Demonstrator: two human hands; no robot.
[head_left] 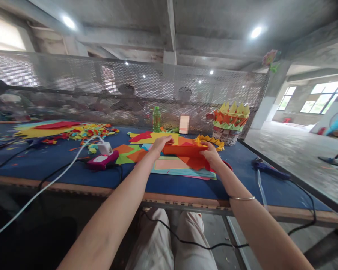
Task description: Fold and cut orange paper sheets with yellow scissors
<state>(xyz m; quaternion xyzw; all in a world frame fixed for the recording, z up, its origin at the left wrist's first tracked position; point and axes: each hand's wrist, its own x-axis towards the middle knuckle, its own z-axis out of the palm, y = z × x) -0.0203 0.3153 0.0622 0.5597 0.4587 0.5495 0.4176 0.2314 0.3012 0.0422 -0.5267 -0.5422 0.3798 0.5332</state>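
Between my two hands is an orange sheet (184, 150), its near edge raised, over a pile of coloured sheets. My left hand (161, 144) grips its left end, fingers partly hidden behind the paper. At the right end my right hand (210, 153) closes on the same sheet. Under it lie light blue and pink sheets (174, 165), with more orange paper at the right. Green and orange pieces (128, 153) spread to the left. Just beyond my right hand sits a yellow zigzag paper strip (218, 142).
A paper-decorated basket (227, 129) and a green bottle (156, 119) stand at the back. A magenta power socket (103, 161) with cables lies left, a blue glue gun (270, 169) right. Paper scraps (87, 132) are heaped back left, before a perforated metal screen (95, 78).
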